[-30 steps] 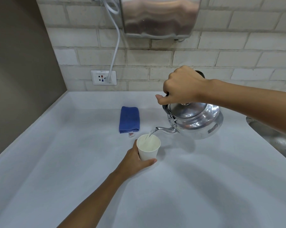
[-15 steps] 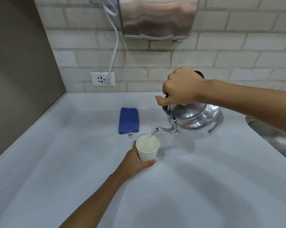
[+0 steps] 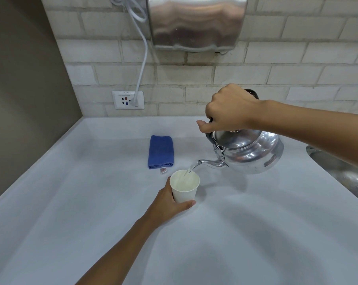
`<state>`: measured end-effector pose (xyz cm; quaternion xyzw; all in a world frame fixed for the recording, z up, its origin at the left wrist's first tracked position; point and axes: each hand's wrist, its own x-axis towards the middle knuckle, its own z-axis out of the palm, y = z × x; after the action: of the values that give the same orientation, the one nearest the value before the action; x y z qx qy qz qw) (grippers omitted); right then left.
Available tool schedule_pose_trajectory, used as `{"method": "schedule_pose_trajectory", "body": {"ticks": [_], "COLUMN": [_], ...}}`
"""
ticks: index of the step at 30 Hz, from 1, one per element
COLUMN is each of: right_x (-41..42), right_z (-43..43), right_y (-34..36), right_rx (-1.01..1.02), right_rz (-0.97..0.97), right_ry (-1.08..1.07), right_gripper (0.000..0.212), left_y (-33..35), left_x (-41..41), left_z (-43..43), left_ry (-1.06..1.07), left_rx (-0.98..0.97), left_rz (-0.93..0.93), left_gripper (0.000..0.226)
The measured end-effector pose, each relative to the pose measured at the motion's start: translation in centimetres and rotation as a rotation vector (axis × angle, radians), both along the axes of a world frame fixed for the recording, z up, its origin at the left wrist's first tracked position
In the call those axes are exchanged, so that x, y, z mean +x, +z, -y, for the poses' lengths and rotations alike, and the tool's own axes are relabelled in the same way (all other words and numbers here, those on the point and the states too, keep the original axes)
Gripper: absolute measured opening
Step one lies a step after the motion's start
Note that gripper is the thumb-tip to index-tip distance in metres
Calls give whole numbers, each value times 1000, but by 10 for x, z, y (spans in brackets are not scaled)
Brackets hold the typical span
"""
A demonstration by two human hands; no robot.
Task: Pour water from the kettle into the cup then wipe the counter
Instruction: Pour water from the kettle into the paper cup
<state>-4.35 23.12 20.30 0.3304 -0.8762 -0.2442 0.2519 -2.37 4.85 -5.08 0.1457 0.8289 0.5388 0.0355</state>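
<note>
A white paper cup (image 3: 184, 190) stands on the pale counter (image 3: 256, 233), and my left hand (image 3: 167, 204) is wrapped around its lower left side. Above and to the right, my right hand (image 3: 229, 109) grips the dark handle of a shiny metal kettle (image 3: 250, 153), which is held in the air and tilted to the left. A thin stream of water runs from its spout (image 3: 206, 162) into the cup. A folded blue cloth (image 3: 161, 151) lies flat on the counter behind the cup, apart from both hands.
A steel sink (image 3: 342, 171) is set into the counter at the right edge. On the brick back wall hang a metal hand dryer (image 3: 196, 23) and a socket (image 3: 128, 100) with a white cable plugged in. A brown wall closes the left side.
Water keeps running into the cup. Both hands, the kettle and the cup hold nearly the same positions; only the camera has shifted a little.
</note>
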Motion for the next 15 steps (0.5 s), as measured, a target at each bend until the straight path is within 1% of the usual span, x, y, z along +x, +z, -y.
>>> {"method": "schedule_pose_trajectory", "body": {"ticks": [5, 15], "right_x": [-1, -2], "right_z": [-4, -8], "right_y": [1, 0], "right_rx": [13, 39], "right_rz": [-10, -18], "right_ry": [-8, -28], "right_gripper": [62, 61], "left_y": [-2, -2], "left_x": [-1, -2], "left_z": [0, -1], "left_ry": [-7, -8], "left_rx": [0, 6], "left_rz": [-7, -1], "left_gripper": [87, 85]}}
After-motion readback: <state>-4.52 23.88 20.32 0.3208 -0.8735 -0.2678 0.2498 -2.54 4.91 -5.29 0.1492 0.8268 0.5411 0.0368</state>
